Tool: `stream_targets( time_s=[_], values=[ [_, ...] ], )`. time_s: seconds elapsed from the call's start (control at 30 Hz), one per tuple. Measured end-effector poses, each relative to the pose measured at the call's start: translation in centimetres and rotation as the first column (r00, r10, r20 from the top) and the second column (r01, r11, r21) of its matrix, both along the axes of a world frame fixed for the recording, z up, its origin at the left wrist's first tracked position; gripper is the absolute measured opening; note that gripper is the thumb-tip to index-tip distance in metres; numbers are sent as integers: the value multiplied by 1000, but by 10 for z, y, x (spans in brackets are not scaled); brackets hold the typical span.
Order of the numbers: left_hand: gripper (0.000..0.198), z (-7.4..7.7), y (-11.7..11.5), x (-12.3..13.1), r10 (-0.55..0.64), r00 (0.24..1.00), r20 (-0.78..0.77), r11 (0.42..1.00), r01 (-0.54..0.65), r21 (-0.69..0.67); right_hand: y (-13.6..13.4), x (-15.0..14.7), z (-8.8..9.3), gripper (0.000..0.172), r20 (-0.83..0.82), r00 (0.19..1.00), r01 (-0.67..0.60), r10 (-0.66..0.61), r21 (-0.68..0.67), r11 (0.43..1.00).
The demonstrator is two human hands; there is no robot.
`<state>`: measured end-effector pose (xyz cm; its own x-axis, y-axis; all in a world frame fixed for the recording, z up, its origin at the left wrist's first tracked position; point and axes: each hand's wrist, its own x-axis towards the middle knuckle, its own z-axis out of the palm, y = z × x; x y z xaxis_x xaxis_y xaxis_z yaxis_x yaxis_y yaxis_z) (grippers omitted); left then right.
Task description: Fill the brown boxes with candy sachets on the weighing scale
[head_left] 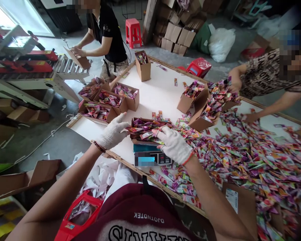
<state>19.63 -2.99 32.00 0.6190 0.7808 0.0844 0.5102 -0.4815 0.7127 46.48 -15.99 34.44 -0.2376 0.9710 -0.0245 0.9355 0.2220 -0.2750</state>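
Currently, both our hands, in white knit gloves, flank a cardboard box [154, 143] heaped with purple-and-orange sachets [142, 124]. It sits on a digital scale [164, 159] with a lit blue display, near the front edge of the white-topped table [163, 87]. Our left hand [112, 132] is spread, thumb and fingers apart, just beside the box's left end. Our right hand [174, 144] curls over the front right, fingertips at the sachets; we cannot tell whether it pinches one. To our left stand filled boxes [134, 102]; to our right spreads a loose sachet pile [228, 160]. Across the table, a co-worker's hand [249, 117] reaches into that pile.
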Motion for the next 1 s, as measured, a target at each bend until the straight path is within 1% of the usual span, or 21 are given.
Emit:
stream_targets(
  time_s=[0.03, 0.07, 0.13, 0.17, 0.23, 0.3, 0.37, 0.43, 0.5, 0.53, 0.6, 0.63, 0.67, 0.7, 0.73, 0.77, 0.8, 0.87, 0.9, 0.93, 1.0],
  values=[
    [17, 2, -1, 1, -22, 1000, -13, 999, 23, 25, 7, -3, -1, 40, 23, 999, -47, 48, -38, 998],
    [20, 4, -3, 1, -37, 999, -21, 998, 38, 50, 11, -4, -1, 32, 23, 996, -87, 89, -57, 995],
    [24, 14, -8, -3, -42, 999, -31, 994, 45, 102, 15, -2, -1, 33, -46, 992, -119, 119, -15, 993],
    [24, 22, -11, -5, -31, 999, -33, 991, 35, 127, 14, 1, 1, 35, -113, 988, -104, 107, 36, 994],
    [20, 39, -18, -11, -13, 1000, -19, 986, 16, 168, 8, 8, 7, 37, -280, 959, -4, 38, 121, 993],
    [17, 59, -27, -12, -25, 999, 38, 977, 16, 213, -3, 16, 18, 38, -417, 906, 150, -75, 151, 977],
    [13, 74, -38, -4, -71, 989, 127, 965, 36, 261, -21, 27, 33, 35, -455, 869, 295, -196, 157, 942],
    [10, 83, -51, 14, -139, 964, 225, 955, 70, 288, -44, 45, 51, 30, -429, 858, 391, -284, 184, 902],
    [11, 82, -64, 41, -215, 922, 322, 954, 126, 274, -71, 68, 68, 25, -347, 869, 440, -353, 216, 872],
    [13, 79, -71, 55, -269, 893, 360, 948, 179, 262, -83, 80, 77, 23, -281, 878, 454, -387, 234, 860],
    [14, 71, -81, 80, -395, 830, 394, 915, 316, 253, -105, 102, 92, 21, -123, 892, 452, -436, 277, 848],
    [19, 68, -84, 89, -448, 802, 395, 892, 374, 253, -113, 110, 97, 21, -63, 887, 452, -457, 313, 835],
    [29, 64, -85, 95, -479, 786, 390, 877, 412, 248, -118, 114, 101, 23, -30, 877, 460, -480, 345, 818],
    [42, 62, -84, 97, -481, 785, 390, 877, 421, 232, -120, 116, 103, 24, -26, 865, 474, -500, 365, 801],
    [52, 61, -81, 95, -452, 797, 401, 892, 402, 206, -120, 113, 103, 25, -47, 858, 491, -512, 370, 789],
    [57, 60, -78, 91, -397, 816, 421, 918, 358, 171, -116, 108, 100, 25, -79, 853, 508, -516, 356, 785],
    [56, 58, -73, 83, -325, 837, 441, 945, 300, 128, -110, 100, 95, 23, -113, 855, 514, -507, 322, 795],
    [47, 55, -62, 63, -136, 877, 461, 990, 136, 33, -92, 80, 78, 21, -182, 874, 482, -450, 227, 846],
    [44, 52, -56, 53, -29, 892, 452, 999, 40, -15, -81, 69, 67, 21, -213, 886, 450, -411, 182, 874],
    [42, 48, -51, 42, 82, 898, 432, 996, -60, -64, -69, 59, 55, 22, -236, 896, 413, -376, 133, 901],
    [43, 36, -43, 24, 281, 879, 384, 958, -231, -170, -44, 41, 30, 25, -240, 914, 339, -326, 14, 941]
  ],
)
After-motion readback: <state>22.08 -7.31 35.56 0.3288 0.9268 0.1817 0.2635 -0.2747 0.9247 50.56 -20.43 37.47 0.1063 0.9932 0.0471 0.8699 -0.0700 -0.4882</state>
